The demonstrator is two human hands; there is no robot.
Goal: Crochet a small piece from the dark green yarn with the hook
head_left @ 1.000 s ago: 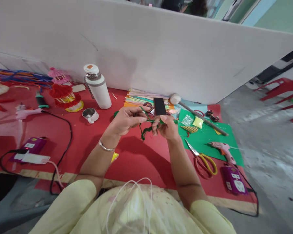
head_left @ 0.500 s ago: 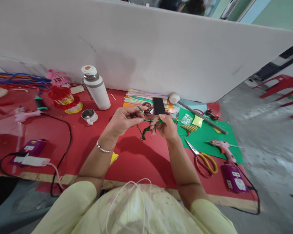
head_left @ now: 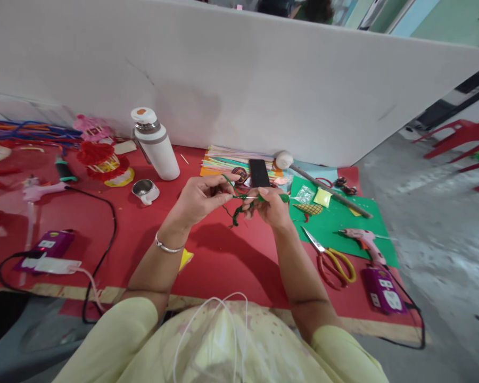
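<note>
My right hand (head_left: 274, 206) is closed round the green handle of a crochet hook (head_left: 284, 197), whose thin metal shaft points left. My left hand (head_left: 201, 198) pinches dark green yarn (head_left: 229, 181) near the hook's tip, and a strand of it rises over the index finger. Between the hands a small piece of green crochet work (head_left: 236, 216) dangles above the red table. How the yarn loops on the hook is too small to make out. Beyond the hands lie a black phone (head_left: 259, 173) and a ball of dark multicoloured yarn (head_left: 239, 174).
A white flask (head_left: 157, 146) and a steel-lined cup (head_left: 145, 191) stand to the left. Scissors (head_left: 330, 260), a pink glue gun (head_left: 363, 242) and a purple power box (head_left: 383, 290) lie on the right. A white partition (head_left: 239, 80) closes off the back.
The hands stay almost in place, with only slight shifts at the yarn and hook. At the far left edge, a reddish shape has come into view on the table.
</note>
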